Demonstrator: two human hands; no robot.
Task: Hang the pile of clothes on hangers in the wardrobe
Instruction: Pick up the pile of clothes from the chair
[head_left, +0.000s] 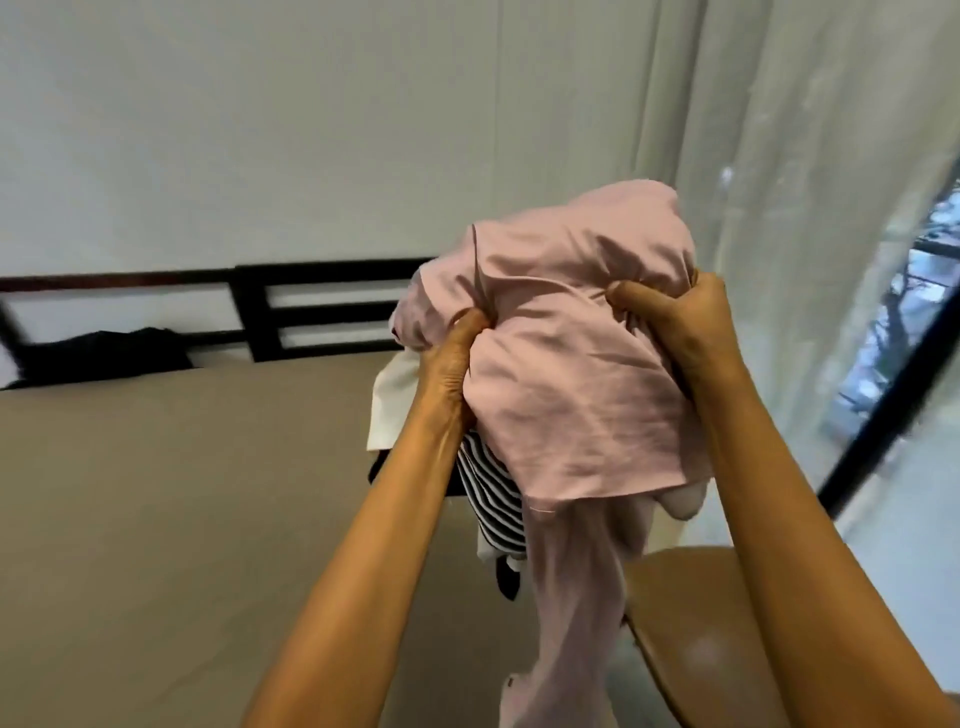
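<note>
Above the bed's (156, 493) right edge, pile of clothes (571, 364) bunched between left hand (457, 353) and right hand (685, 322), both grips closed on it, pink leg trailing down

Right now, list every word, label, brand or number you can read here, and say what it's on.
None: no readable text anywhere in view.
The pink garment, held by the left hand and right hand, shows no print or tag.
The striped garment shows only stripes.
The bed and curtain are plain.
</note>
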